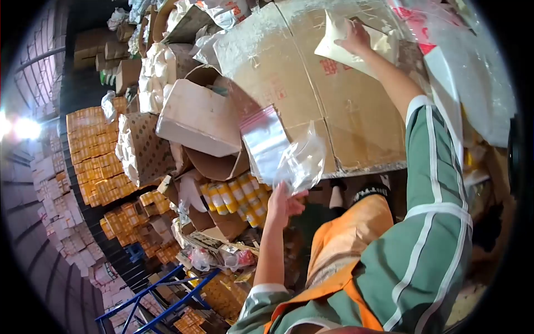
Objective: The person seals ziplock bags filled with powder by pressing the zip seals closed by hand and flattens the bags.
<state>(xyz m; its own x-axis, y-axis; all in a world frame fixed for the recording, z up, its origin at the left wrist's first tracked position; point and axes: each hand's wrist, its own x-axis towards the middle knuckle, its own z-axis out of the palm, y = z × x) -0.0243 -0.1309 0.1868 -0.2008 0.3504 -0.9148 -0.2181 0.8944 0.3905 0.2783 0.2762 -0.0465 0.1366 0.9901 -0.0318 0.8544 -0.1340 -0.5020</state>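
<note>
Left hand [285, 205] holds a crumpled, see-through plastic bag [306, 158].

One camera, worn on the person's head, looks forward and steeply down from the near side of the cardboard surface [361, 125]. The surface lies close and takes up much of the upper middle. The right hand [354, 39] shows over it and the left hand [285, 205] just off its near edge. Nearest the lens, on this side of the surface, come the green sleeves [418, 167] and orange apron [347, 234], seen from above. Past the left of the surface the view runs deep into the room, to stacked yellow boxes [95, 150] and, farther off, a bright lamp [26, 128]. The wide view is round with dark corners, and tilted, with the roof [41, 78] lying left of the surface.
</note>
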